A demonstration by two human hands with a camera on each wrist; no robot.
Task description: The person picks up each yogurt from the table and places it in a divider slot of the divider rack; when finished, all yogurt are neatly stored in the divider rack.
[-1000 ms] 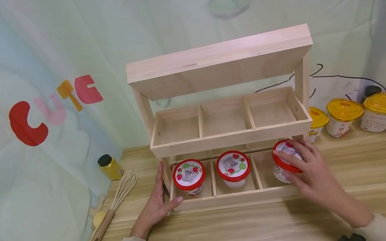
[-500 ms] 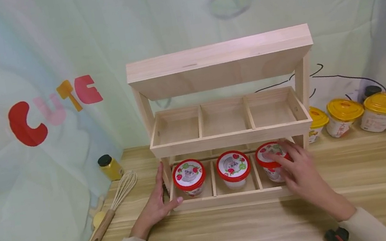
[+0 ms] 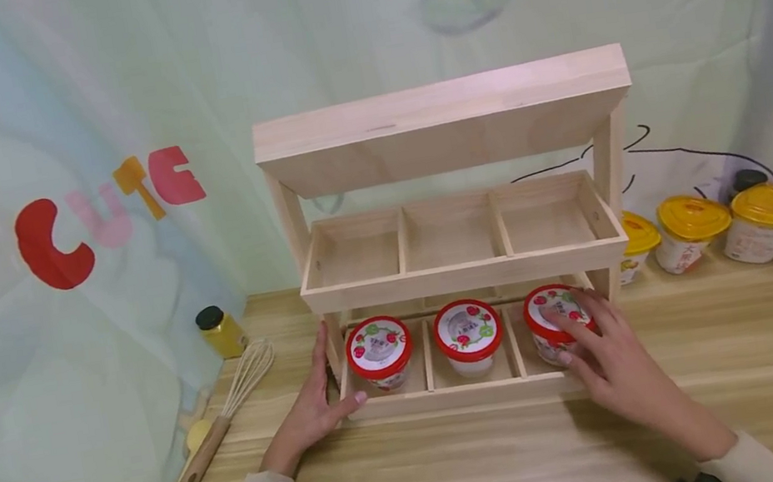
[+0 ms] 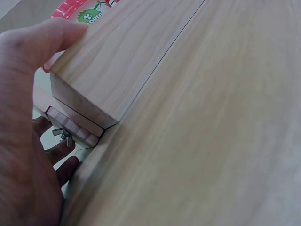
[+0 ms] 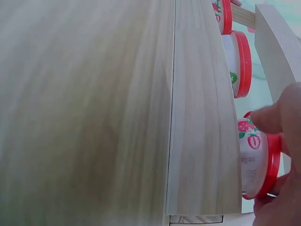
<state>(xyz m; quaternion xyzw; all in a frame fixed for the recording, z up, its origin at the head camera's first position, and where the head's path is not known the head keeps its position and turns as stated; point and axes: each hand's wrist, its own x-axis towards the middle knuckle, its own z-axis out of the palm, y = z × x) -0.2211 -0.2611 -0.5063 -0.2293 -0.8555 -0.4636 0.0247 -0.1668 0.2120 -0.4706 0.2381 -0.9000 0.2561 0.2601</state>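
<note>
A two-tier wooden display rack [image 3: 464, 276] stands on the table, each tier split into three compartments. My left hand [image 3: 313, 411] holds the left end of its lower tray, thumb over the front board [image 4: 124, 52], other fingers beside the outer side near a wing nut [image 4: 64, 135]. My right hand [image 3: 623, 368] grips a red-lidded strawberry-print tub [image 3: 547, 325] in the lower right compartment, fingers over its lid and thumb at its near side. Two similar tubs stand upright in the lower left compartment, a tub [image 3: 380, 353], and the middle one, a tub [image 3: 468, 337].
Yellow-lidded tubs [image 3: 692, 230] line the back right, a black-capped item [image 3: 747, 180] behind them. At the left are a yellow jar with a black lid [image 3: 221, 332] and a whisk [image 3: 225, 418]. A printed cloth [image 3: 353, 27] hangs behind.
The right tub, tilted in my right hand a second ago, moved left toward the divider, then slightly back right, and now sits more level. My left hand stayed in place.
</note>
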